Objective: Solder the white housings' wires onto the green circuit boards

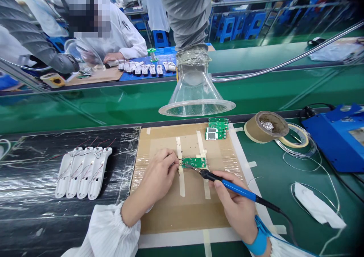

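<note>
A small green circuit board [194, 162] lies on a brown cardboard mat [170, 211] between two strips of masking tape. My left hand [159, 177] pinches a thin wire at the board's left edge. My right hand [234, 204] grips a blue-handled soldering iron [236, 188], its tip touching the board's left end. A blue wrist strap [260, 242] is on my right wrist.
A clear fume-extractor funnel [196, 94] hangs above the mat. More green boards [217, 129] are stacked at the mat's far edge. White plastic shells [85, 171] lie at left. Tape roll [265, 127], solder wire coil [301, 147], blue box [338, 139], white cloth [318, 209] at right. A co-worker sits across the green belt.
</note>
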Action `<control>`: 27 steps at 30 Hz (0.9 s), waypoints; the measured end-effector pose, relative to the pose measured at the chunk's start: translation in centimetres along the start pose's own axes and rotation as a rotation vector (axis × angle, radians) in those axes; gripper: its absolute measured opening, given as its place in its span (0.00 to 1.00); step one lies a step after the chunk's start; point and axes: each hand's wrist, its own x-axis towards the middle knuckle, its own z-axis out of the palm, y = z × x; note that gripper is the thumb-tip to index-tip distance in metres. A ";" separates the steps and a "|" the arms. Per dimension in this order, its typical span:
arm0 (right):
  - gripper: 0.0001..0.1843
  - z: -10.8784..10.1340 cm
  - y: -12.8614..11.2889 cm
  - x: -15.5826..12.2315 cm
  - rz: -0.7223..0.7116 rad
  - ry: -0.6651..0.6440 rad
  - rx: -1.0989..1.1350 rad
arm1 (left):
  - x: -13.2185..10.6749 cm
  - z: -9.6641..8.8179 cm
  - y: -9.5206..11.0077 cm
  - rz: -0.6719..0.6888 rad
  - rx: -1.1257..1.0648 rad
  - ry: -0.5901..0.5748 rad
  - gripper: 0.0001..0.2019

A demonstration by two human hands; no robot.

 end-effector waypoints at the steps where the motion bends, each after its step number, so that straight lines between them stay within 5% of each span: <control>1: 0.08 0.0 0.1 0.0 0.001 -0.002 0.000 | 0.0 0.0 0.0 -0.001 -0.002 0.000 0.10; 21: 0.07 0.5 -0.5 0.1 0.067 0.088 0.077 | 0.1 -0.4 0.4 -0.041 -0.013 0.004 0.09; 27: 0.07 0.6 -0.9 0.2 0.061 0.076 0.094 | 0.6 -0.2 0.5 -0.142 -0.105 0.020 0.09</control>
